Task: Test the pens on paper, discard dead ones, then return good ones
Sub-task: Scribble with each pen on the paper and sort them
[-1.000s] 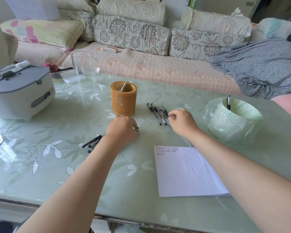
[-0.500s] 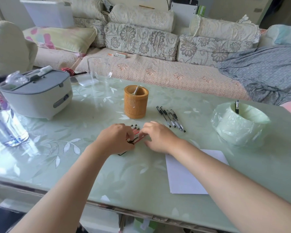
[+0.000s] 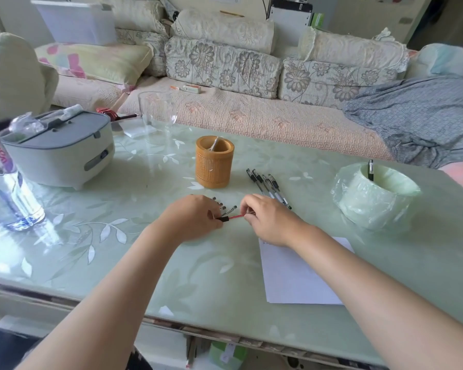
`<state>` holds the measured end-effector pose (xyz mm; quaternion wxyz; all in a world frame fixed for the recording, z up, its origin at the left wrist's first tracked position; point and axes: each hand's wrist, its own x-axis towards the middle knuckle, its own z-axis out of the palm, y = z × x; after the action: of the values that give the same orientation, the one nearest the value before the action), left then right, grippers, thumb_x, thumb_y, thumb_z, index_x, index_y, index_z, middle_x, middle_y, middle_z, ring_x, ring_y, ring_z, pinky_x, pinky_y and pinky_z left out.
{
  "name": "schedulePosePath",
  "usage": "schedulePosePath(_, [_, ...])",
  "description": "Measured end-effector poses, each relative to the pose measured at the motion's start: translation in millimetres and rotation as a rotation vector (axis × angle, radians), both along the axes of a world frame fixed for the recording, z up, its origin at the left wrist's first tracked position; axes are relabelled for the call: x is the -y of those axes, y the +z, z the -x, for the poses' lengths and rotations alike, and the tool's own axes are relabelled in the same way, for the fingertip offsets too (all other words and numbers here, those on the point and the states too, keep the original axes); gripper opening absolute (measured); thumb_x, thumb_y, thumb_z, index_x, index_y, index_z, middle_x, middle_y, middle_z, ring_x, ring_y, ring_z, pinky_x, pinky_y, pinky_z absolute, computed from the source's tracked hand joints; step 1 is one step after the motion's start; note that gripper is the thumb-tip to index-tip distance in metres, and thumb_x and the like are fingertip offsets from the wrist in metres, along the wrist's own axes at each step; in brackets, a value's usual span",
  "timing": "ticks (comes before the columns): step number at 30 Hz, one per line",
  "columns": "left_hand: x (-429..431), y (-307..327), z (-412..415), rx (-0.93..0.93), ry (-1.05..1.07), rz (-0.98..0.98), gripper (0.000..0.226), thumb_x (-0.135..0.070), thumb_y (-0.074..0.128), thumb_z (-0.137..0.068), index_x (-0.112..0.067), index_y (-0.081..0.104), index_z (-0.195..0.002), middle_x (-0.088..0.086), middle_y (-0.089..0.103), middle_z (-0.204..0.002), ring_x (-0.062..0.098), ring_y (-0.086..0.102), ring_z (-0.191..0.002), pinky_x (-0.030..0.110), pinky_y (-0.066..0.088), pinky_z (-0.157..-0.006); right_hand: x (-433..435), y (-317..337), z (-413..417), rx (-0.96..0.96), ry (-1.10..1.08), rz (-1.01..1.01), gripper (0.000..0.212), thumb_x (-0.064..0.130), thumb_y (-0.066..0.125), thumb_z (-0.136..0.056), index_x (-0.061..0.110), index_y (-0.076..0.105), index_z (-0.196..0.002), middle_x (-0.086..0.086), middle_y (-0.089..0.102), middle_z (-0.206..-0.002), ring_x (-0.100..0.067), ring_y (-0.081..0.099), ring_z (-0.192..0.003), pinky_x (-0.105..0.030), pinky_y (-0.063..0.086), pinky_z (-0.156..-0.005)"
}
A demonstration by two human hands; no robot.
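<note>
Now both hands on red pen

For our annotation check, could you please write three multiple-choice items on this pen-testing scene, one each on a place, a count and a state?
1. Where is the paper sheet?
A. under the right forearm
B. behind the holder
C. on the sofa

2. How many pens stand in the lined bin?
A. none
B. one
C. three

3. What is the right hand doing?
A. resting flat
B. writing
C. pinching a red pen that the left hand also holds

Answers: 1 A, the sheet lies at the near edge beneath that arm; 2 B, a single dark pen pokes up; 3 C, both hands meet on it.
</note>
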<state>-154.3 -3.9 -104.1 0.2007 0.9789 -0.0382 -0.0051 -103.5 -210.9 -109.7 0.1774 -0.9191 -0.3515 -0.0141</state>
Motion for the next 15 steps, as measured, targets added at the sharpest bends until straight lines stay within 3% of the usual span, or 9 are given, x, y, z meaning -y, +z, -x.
schedulePosePath(6, [39, 3, -3, 0.110, -0.105, 0.194, 0.010, -0.033, 0.074, -0.080, -0.033, 0.070, -0.089, -0.014, 0.064, -0.081, 0.007, 0.055, -0.071, 0.026, 0.048, -0.067, 33, 1, 18, -0.006, -0.046, -0.047, 0.023, 0.013, 0.047, -0.090, 0.019, 0.058, -0.109, 0.004, 0.063, -0.104, -0.015, 0.055, -0.093, -0.029, 0.043, -0.080])
schedulePosePath(10, [62, 2, -6, 0.123, -0.133, 0.271, 0.017, -0.036, 0.076, -0.079, -0.029, 0.066, -0.091, -0.016, 0.060, -0.075, 0.005, 0.052, -0.065, 0.021, 0.043, -0.062, 58, 0, 21, 0.048, -0.065, -0.038, 0.017, 0.034, 0.052, -0.096, 0.024, 0.061, -0.107, 0.007, 0.066, -0.097, -0.019, 0.058, -0.087, -0.033, 0.044, -0.074])
schedulePosePath(15, [83, -2, -10, 0.104, -0.181, 0.225, 0.008, -0.035, 0.065, -0.088, -0.030, 0.067, -0.094, -0.017, 0.060, -0.076, 0.003, 0.054, -0.067, 0.012, 0.036, -0.055, 87, -7, 18, 0.044, -0.164, 0.007, 0.021, 0.041, 0.049, -0.098, 0.033, 0.065, -0.109, 0.008, 0.067, -0.099, -0.018, 0.060, -0.090, -0.036, 0.048, -0.076])
